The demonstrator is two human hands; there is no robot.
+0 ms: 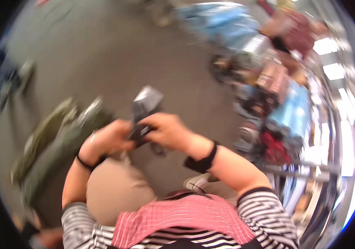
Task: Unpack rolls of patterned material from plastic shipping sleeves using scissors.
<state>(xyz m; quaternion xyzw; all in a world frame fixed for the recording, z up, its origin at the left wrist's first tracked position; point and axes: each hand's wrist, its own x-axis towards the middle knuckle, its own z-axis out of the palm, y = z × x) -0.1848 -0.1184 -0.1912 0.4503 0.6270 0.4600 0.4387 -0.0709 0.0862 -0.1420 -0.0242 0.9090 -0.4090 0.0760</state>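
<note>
In front of my knees both hands meet on a small dark object (pixel 140 132) with a black, angular body. A silvery-grey piece (pixel 148 98) sticks out from its far end; blur hides what kind of thing it is. My left hand (pixel 112 139) closes on its left side, with a thin black band on the wrist. From the right, the bent fingers of my right hand (pixel 167 129) grip the same object. A wide black band (pixel 202 159) circles my right wrist.
Long olive-green bundles (pixel 61 143) lie on the grey floor (pixel 136 50) to the left. At right are light-blue plastic-wrapped packs (pixel 291 114) and a pink bundle (pixel 273 81). Another person (pixel 295 35) is at the far right. A metal-framed rack (pixel 302 172) stands at near right.
</note>
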